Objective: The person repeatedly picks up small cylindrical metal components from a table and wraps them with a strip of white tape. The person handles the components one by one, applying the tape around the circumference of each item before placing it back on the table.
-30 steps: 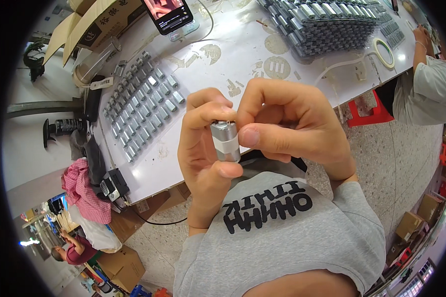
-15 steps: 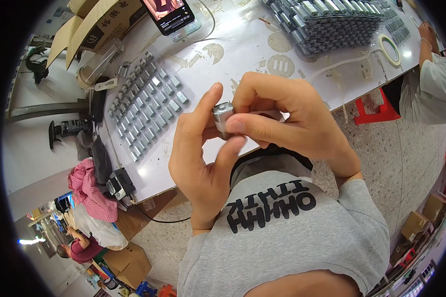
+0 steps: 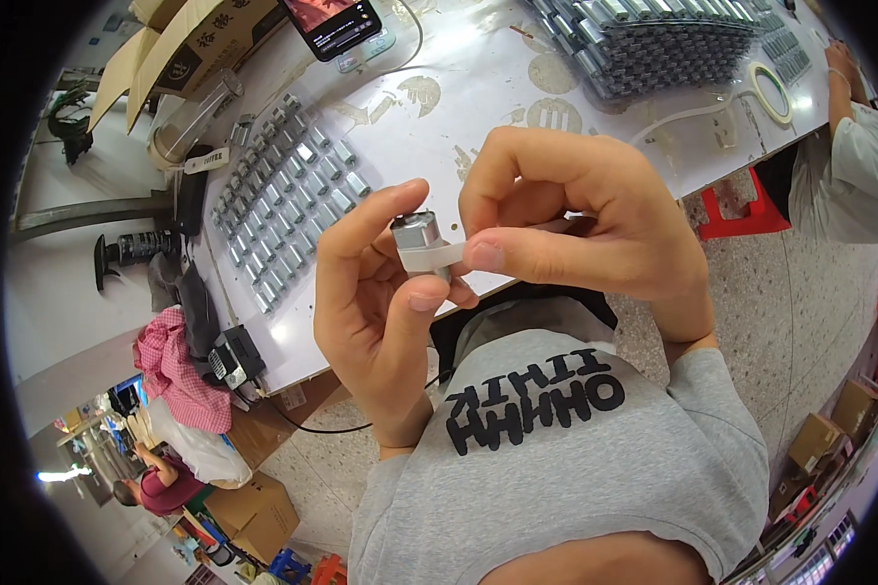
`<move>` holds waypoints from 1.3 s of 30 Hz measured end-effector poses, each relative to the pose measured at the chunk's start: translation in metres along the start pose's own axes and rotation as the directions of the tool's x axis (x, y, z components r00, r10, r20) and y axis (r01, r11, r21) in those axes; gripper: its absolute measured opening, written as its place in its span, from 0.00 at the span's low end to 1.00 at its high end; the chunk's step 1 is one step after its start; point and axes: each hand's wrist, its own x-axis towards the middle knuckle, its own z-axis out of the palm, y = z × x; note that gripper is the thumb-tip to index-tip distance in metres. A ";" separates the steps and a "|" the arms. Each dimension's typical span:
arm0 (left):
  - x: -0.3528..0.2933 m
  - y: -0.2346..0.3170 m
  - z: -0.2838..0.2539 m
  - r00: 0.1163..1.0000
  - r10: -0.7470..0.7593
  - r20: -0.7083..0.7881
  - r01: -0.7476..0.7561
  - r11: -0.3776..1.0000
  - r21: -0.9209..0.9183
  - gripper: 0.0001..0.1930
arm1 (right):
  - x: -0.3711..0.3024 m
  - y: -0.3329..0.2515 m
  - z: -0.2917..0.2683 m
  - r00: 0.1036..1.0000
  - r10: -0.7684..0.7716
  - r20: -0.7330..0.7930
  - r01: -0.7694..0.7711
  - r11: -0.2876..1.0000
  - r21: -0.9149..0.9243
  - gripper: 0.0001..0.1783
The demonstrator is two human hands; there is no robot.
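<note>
My left hand (image 3: 376, 292) holds a small silver motor (image 3: 417, 232) between its index finger and thumb, over the table's near edge. A strip of white tape (image 3: 431, 258) lies around the motor's body and runs off to the right. My right hand (image 3: 576, 214) pinches the free end of that strip between thumb and index finger, a short way from the motor. To the left, a clear tray (image 3: 288, 200) carries rows of similar silver motors lying on the white table (image 3: 361, 146).
Stacked trays of motors (image 3: 654, 58) stand at the far right, beside a tape roll (image 3: 773, 93). A phone (image 3: 332, 24) rests at the back. An open cardboard box (image 3: 190, 58) and a clear cup (image 3: 200, 122) are far left. Another person (image 3: 849, 175) sits at right.
My hands have moved apart, the left one shifting left with the motor. The white tape strip now shows stretched between the motor and my right fingers.
</note>
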 end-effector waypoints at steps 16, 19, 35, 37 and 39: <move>0.002 -0.003 0.006 0.996 0.031 -0.082 -0.017 0.987 0.162 0.18 | -0.003 -0.002 0.004 0.982 -0.159 -0.104 0.130 0.961 -0.245 0.02; 0.002 -0.003 0.006 0.995 0.031 -0.090 -0.020 0.991 0.129 0.18 | -0.003 -0.002 0.003 0.982 -0.142 -0.124 0.111 0.967 -0.228 0.02; 0.003 -0.017 0.015 0.978 0.170 -0.119 -0.134 0.954 0.267 0.27 | 0.005 0.005 0.011 0.996 0.015 -0.088 -0.005 0.994 0.107 0.05; 0.005 -0.022 0.014 0.962 0.260 -0.086 -0.210 0.901 0.378 0.27 | 0.005 0.004 0.010 0.994 -0.035 -0.100 0.035 0.999 -0.002 0.04; 0.007 -0.020 0.009 0.965 0.261 0.035 -0.245 0.839 0.485 0.26 | 0.004 0.005 0.008 0.992 -0.051 -0.117 0.038 0.994 -0.103 0.06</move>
